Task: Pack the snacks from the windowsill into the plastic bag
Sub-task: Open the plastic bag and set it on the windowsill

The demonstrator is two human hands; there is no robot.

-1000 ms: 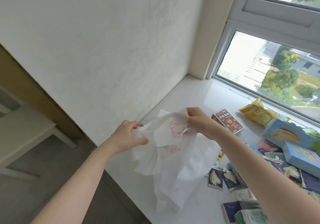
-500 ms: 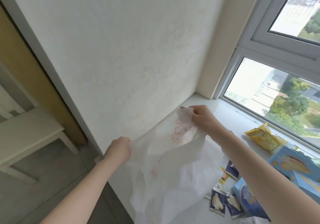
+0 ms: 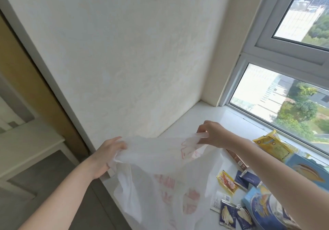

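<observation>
We see a white textured wall (image 3: 133, 60) ahead. Right of the wall, a grey-framed window (image 3: 288, 55) admits daylight. Left of the wall stand a tan panel (image 3: 26, 55) and a pale table (image 3: 30, 146) over grey floor (image 3: 44, 190).

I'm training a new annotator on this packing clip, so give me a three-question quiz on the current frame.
1. True or false: both hands grip the white plastic bag.
2. Which snack lies nearest the window: A) yellow packet B) round blue tin?
3. Fill in: the snacks lie on the ___, not in the bag.

Key: 1 true, the left hand and right hand both hold it; 2 A; 3 windowsill.
</observation>
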